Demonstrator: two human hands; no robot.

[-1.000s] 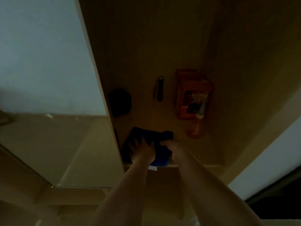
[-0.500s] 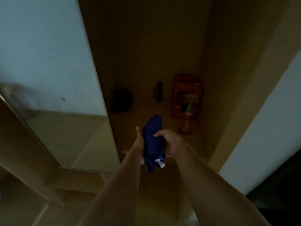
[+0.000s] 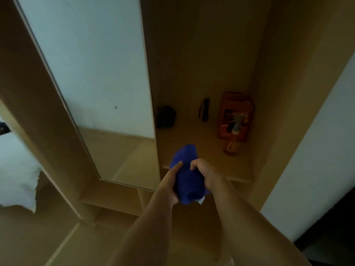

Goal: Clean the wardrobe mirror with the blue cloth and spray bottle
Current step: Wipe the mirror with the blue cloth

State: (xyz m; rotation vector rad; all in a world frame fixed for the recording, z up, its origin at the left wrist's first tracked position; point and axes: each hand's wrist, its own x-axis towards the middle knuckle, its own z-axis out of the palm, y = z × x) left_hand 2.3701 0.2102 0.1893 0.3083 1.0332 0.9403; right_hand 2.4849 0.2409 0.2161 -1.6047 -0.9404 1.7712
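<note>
The blue cloth [image 3: 187,173] is bunched up in front of the shelf edge, held between both hands. My left hand [image 3: 170,184] grips its left side and my right hand [image 3: 204,172] clasps its right side. A white tag hangs from the cloth's lower end. The spray bottle [image 3: 232,143], orange with a pale trigger head, stands on the wooden shelf [image 3: 194,143] to the right, beyond my hands. The tall wardrobe mirror [image 3: 96,83] fills the upper left, with a small dark speck on its glass.
On the shelf behind the bottle stands an orange box [image 3: 235,114]; a black flashlight [image 3: 205,110] and a dark round object [image 3: 165,117] lie further left. A white pillow [image 3: 17,173] shows at the left edge. A white wall [image 3: 317,150] is on the right.
The cloth lay flat on the shelf a second ago; both hands have gathered it and lifted it off toward me. The view has swung so more of the mirror shows.
</note>
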